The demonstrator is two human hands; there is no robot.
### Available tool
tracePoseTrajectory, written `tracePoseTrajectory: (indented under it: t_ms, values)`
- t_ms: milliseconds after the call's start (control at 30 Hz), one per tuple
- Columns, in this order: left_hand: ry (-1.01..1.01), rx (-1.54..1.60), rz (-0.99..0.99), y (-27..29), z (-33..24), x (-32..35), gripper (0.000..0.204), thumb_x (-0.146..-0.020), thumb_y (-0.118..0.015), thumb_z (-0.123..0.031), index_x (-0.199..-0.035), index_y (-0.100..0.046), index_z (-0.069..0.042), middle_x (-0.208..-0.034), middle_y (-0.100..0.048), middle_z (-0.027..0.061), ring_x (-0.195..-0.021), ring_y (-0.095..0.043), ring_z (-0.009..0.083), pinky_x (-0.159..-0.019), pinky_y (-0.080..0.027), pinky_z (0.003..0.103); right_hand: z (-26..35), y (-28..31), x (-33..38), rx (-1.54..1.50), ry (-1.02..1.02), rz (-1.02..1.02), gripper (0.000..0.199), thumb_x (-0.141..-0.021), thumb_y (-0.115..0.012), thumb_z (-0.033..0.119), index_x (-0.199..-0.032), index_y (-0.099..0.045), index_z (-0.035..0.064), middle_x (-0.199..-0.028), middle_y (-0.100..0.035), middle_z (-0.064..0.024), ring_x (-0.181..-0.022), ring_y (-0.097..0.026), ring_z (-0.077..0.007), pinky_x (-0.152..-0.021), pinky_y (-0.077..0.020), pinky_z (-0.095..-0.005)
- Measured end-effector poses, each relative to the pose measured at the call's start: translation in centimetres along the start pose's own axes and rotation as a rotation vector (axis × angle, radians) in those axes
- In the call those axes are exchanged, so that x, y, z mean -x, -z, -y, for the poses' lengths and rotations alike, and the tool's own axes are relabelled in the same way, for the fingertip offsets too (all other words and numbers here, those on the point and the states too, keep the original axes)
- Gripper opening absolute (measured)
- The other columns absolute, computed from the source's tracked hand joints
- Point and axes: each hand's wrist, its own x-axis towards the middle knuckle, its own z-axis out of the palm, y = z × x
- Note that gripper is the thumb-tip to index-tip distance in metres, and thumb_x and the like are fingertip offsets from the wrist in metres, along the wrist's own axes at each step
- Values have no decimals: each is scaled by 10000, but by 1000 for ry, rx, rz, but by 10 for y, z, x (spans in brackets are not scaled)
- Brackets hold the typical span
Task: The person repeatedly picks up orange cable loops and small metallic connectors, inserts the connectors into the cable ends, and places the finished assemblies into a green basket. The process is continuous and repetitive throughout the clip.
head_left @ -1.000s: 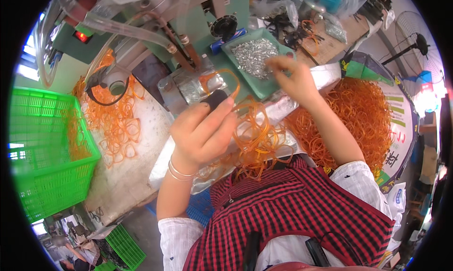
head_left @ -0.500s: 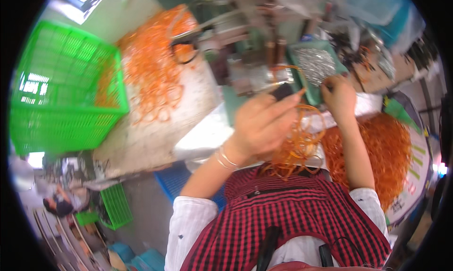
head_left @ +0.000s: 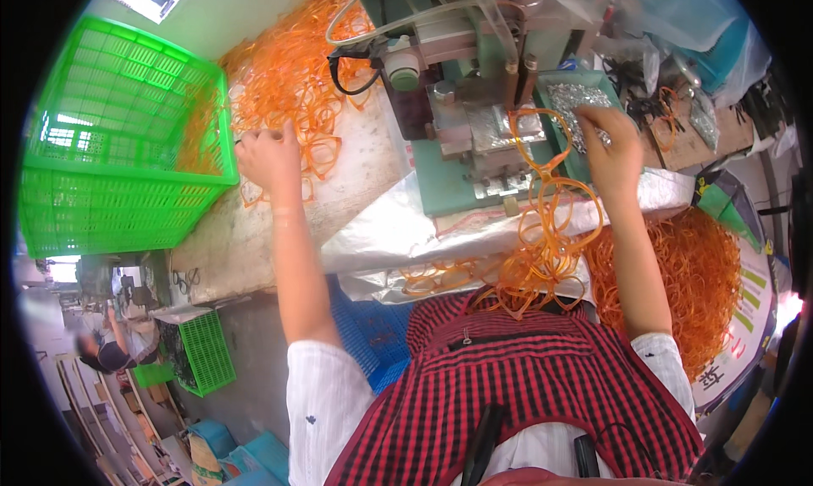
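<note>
**Orange frames on both sides of the green machine**

At the workbench, the person's left hand [head_left: 269,157] rests on a loose heap of orange eyeglass frames [head_left: 292,71] spread over the pale bench top [head_left: 246,232], fingers curled down onto the frames at the heap's near edge; whether they actually pinch one I cannot tell. These frames are thin, see-through orange plastic, tangled flat against each other, and the heap runs right up to the wall of a green basket [head_left: 127,139] on the left, where a few more lie inside.

Across the green machine [head_left: 474,88], the right hand [head_left: 611,151] reaches into a green tray [head_left: 584,84] of small silvery parts, fingers bent down among them. Just beside that wrist a single orange frame [head_left: 535,135] sits on the machine's metal bed. A cluster of frames [head_left: 542,266] hangs over the foil-covered front edge toward the checked apron [head_left: 525,384], and another big orange pile [head_left: 703,283] crowds the right forearm. Open bench remains only between the left arm and the machine.
</note>
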Motion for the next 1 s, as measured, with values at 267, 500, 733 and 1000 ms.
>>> tracePoseTrajectory:
  t_ms: [267, 500, 733, 1000]
  values:
    - [13, 332, 211, -56, -28, 29, 272, -858, -655, -270, -929, -718, -14, -1015, -675, 160, -966, -624, 332, -820, -506, 452, -30, 37, 36, 35, -277, 6, 143, -824, -689, 33, -961, -732, 25, -945, -715, -123, -896, -680, -249, -829, -516, -338]
    - [380, 1204, 64, 9, 16, 66, 152, -988, -627, -154, -942, -610, -9, -786, -621, 20, -708, -591, 81, -648, -487, 250, -37, 95, 73, -73, -604, 7, 136, -850, -683, 27, -976, -721, -11, -973, -713, -47, -928, -641, -132, -850, -489, -271]
    - [154, 1520, 176, 35, -69, 59, 63, -969, -613, -49, -968, -560, -15, -854, -646, 57, -799, -650, 114, -734, -517, 258, 66, 38, -39, -489, -189, 226, 282, -767, -736, 78, -1033, -707, -11, -958, -709, -61, -872, -642, -133, -801, -503, -272]
    - [325, 1722, 15, 70, -100, 98, 81, -972, -584, -37, -1023, -529, -10, -919, -667, 119, -854, -670, 196, -828, -585, 374, 79, 2, -43, -764, -380, 246, 477, -739, -742, 49, -1186, -595, -25, -814, -654, -29, -769, -605, -99, -729, -465, -244]
